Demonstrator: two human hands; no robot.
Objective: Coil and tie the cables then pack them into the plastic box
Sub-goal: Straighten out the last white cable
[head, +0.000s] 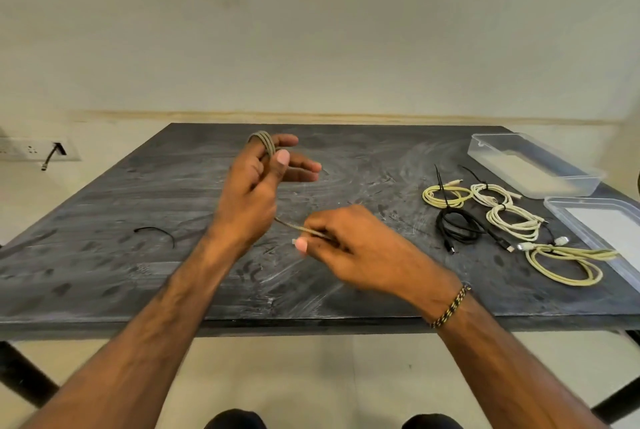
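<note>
Cable point(300, 228) runs taut between our 2 hands above the table point(104, 262): nearer, our right hand point(349, 248) pinches its free end; farther left, our left hand point(258, 182) wears the loops around its fingers. The box point(585, 182) sits far right.

Beige cable point(265, 143) half-coiled; coiled cables point(491, 217) beside clear box point(530, 165).

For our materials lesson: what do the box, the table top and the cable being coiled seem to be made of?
Box: clear plastic, probably; the table shows through its walls.
Table top: dark, matt, scuffed with pale smears; possibly painted wood or laminate.
Cable being coiled: dull olive jacket, seemingly woven fabric, wound round the left hand.
</note>
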